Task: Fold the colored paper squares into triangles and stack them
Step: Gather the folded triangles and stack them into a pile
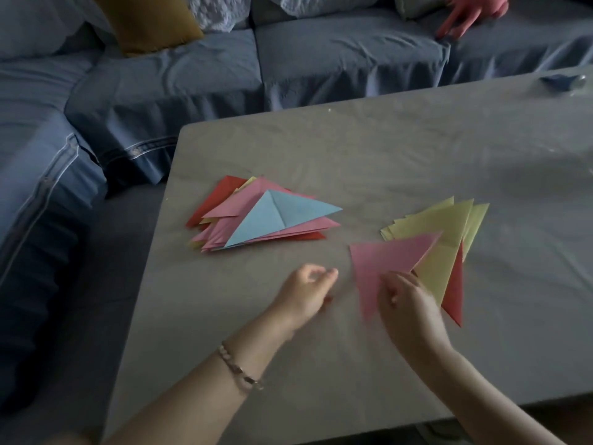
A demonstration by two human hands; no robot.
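At lower centre of the frame, our right hand [407, 303] pinches a folded pink triangle [388, 261] low over the table [385, 149]. Our left hand [308, 290] hovers beside it, fingers loosely curled and empty. The triangle stack [272, 216] lies up-left.

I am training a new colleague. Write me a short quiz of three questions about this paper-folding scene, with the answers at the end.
1. True or false: the blue triangle lies on top of the stack of folded papers.
2. Which hand pinches the pink triangle?
3. Fill in: the pile that the pink triangle partly covers is mostly ___.
Key: 1 true; 2 the right hand; 3 yellow.
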